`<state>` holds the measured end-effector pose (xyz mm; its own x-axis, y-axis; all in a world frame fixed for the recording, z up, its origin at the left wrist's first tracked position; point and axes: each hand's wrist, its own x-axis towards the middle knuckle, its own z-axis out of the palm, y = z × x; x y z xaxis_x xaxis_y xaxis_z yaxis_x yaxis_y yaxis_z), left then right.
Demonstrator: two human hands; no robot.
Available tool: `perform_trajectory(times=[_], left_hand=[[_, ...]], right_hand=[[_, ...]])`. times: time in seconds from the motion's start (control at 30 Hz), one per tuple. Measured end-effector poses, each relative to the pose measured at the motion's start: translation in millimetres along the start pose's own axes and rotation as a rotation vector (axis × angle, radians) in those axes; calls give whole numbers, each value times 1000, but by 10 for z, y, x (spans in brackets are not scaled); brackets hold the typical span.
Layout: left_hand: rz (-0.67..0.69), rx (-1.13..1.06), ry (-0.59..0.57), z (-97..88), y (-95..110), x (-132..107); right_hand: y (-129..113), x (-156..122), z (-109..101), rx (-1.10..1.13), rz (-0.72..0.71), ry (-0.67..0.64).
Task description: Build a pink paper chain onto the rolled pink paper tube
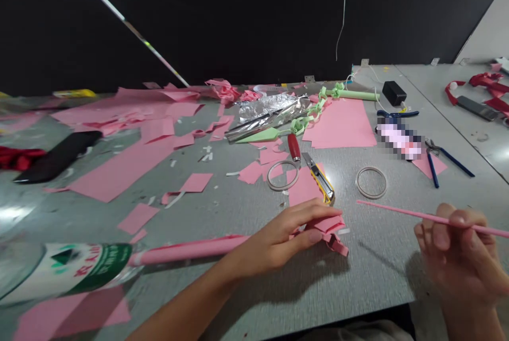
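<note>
Head view: A person's right hand [465,256] pinches a slender pink stick [417,213] above the desk [350,293], its long axis running leftward, tip just right of the folded pink paper [332,224] clasped in the left hand [282,235].

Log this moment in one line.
left hand: holding folded pink paper | right hand: holding thin pink stick | nearby: utility knife

Bottle [81,268] cut off left, pink stick [405,211] cut off right; pixelated object [400,138] unclear.
</note>
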<state>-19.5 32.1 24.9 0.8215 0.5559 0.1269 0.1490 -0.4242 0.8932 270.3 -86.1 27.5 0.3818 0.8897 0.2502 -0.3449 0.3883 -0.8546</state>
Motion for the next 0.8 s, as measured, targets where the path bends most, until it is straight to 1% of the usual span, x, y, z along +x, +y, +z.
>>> perform_trajectory(times=[0.1,0.27,0.43,0.63,0.8], left_hand=[[17,-10,-10,-9,-16,7],[65,-122,-54,-3,-51,8],[44,-147,-52,-8,-40,-8],[27,-120,-80,-6,-14,-22],[-5,-112,-107,-7,4,-29]], right_hand=[[58,41,33,50,-33,-60],[123,13,-6,70,39,-71],[84,-20,10,-3,25,-44],[100,-53,4,12,41,-105],[127,-54,-19,-19,6,-159]])
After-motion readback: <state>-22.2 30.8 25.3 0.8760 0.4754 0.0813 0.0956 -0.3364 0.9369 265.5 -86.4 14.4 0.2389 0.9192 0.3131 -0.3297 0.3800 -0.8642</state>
